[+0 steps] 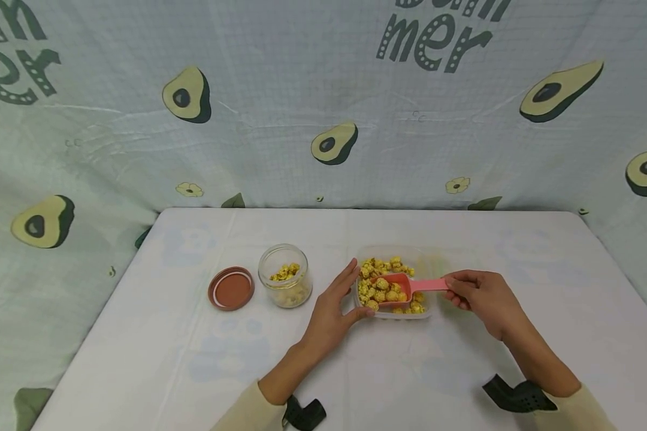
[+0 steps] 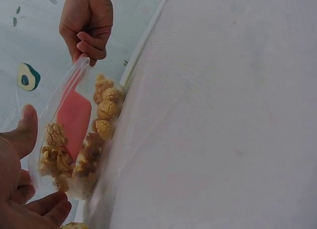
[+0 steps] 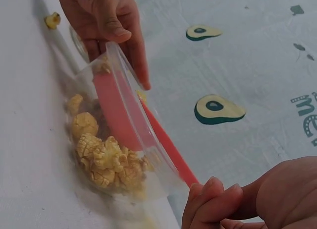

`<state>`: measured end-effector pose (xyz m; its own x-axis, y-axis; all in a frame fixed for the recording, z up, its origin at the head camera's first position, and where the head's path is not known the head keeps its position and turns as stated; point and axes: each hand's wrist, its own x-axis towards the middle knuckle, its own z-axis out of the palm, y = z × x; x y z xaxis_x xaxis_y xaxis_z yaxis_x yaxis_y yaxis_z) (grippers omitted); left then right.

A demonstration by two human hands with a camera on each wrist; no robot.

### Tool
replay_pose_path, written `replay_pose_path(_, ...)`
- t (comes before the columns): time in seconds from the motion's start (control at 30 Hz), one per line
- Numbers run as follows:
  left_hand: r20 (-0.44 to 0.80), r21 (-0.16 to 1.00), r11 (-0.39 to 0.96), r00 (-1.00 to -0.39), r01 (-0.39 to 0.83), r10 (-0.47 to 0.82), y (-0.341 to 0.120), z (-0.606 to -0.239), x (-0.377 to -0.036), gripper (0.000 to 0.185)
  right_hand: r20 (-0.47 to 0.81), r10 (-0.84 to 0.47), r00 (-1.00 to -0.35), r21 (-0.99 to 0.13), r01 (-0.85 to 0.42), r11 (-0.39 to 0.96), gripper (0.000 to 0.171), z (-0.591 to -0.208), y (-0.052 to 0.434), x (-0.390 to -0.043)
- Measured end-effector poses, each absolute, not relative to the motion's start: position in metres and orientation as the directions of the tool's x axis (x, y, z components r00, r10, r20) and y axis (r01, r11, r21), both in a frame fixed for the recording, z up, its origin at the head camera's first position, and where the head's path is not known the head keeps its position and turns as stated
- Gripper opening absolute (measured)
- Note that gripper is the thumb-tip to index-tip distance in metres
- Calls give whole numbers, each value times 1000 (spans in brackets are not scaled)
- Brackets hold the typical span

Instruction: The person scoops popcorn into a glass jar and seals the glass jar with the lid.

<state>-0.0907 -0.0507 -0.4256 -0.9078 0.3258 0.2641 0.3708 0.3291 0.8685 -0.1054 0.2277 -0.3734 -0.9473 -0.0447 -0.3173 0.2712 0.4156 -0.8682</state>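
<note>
I saw a white cloth-covered desk [image 1: 463,371], clear thin-walled plastic tub [image 1: 428,258] of knobbly yellow popcorn [image 1: 380,266] at centre, my left hand [image 1: 331,311] relaxed open against its left wall, right hand [image 1: 482,296] pinching the pink plastic scoop [image 1: 404,286] inside it, round glass jar [image 1: 284,276] and brown lid [image 1: 231,288] just left, tub's see-through wall plain only in wrist views.

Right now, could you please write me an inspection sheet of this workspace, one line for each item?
Surface: white table with faint printed figures.
Job's things: clear plastic tub of yellow popcorn; pink scoop inside it, loaded with popcorn; glass jar, partly filled, lid off.
Clutter: brown jar lid lying left of the jar.
Hands: left hand steadies the tub's left side; right hand grips the scoop handle.
Cables: nothing seen.
Surroundings: avocado-print cloth behind and at both sides; black wrist mounts on both forearms.
</note>
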Motion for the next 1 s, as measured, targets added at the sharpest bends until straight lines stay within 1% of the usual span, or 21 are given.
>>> replay_pose_path(0.13,250,874,330,-912,357,325,-51,-425,-91,79,-325,-46,-944,-877,283,387,41,-376,230,-107)
replay_pose_path(0.47,265,873,321,-910,366,318,-51,-426,-90,78,-341,-36,-939,-892,312,329,43,-378,241,-107)
replay_pose_path(0.73,272,885,299,-918,356,289,-56,-426,-86,79,-300,-52,-953,-923,276,268,43,-369,248,-104)
replay_pose_path(1.0,300,890,271,-919,366,256,-67,-422,-73,82,-265,-63,-962,-938,242,249,43,-358,245,-106)
